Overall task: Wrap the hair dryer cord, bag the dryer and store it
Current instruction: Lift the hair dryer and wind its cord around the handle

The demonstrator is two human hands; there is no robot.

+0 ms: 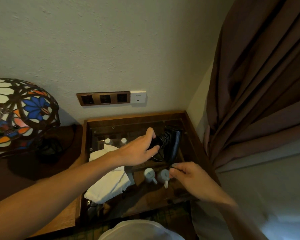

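Note:
A black hair dryer (174,144) lies on the glass top of a wooden cabinet (190,135), its handle wound with several turns of black cord (164,138). My left hand (139,149) is closed around the handle end. My right hand (189,177) sits nearer the front edge and pinches the loose end of the cord between thumb and fingers. A white cloth bag (109,175) lies crumpled on the glass under my left forearm.
A stained-glass lamp (19,111) stands on the dark table at left. A socket panel (104,98) is on the wall above the cabinet. Under the glass are two bottles (107,141) and two white cups (150,174). Brown curtains (258,84) hang at right.

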